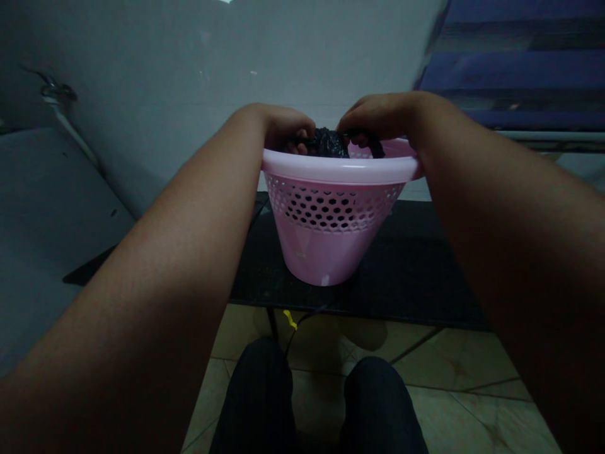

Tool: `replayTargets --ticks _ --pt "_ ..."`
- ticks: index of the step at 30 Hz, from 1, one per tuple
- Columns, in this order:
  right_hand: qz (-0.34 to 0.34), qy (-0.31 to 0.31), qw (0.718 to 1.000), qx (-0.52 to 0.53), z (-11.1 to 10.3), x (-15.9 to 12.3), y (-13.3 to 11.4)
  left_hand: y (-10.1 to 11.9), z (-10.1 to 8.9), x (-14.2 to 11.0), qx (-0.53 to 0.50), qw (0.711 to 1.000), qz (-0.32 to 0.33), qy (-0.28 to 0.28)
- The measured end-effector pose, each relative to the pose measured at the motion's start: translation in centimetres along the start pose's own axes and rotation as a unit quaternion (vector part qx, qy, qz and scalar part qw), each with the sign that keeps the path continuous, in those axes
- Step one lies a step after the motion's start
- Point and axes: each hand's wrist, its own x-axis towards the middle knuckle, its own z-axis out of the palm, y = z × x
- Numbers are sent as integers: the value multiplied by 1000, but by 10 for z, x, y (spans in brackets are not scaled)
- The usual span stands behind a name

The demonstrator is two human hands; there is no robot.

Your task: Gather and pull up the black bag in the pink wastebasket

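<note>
A pink plastic basket [326, 243] with a band of holes below its rim stands upright on a dark bench. Inside its mouth sits a black plastic bag [331, 144], gathered and crinkled at the top. My left hand [293, 129] reaches over the left of the rim, its fingers closed on the bag's gathered left side. From the right, my right hand [378, 116] is curled over the rim with a dark strip of the bag in its fingers. The bag's lower part shows only as black through the holes.
The black bench top [416, 252] runs along a pale tiled wall [307, 57]. A grey panel [42, 208] and a metal tap-like fitting [57, 91] are on the left. Purple-blue striped material [515, 69] is at upper right. A yellow tag [290, 320] hangs on a cord below the bench.
</note>
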Motion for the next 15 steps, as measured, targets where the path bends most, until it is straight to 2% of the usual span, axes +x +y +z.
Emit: replayTargets --ticks 4,15 --pt "6 34 999 -23 1 -2 -2 0 -1 1 -12 1000 -4 -4" --pt "5 54 996 -73 -3 2 2 0 -3 3 -21 999 3 26"
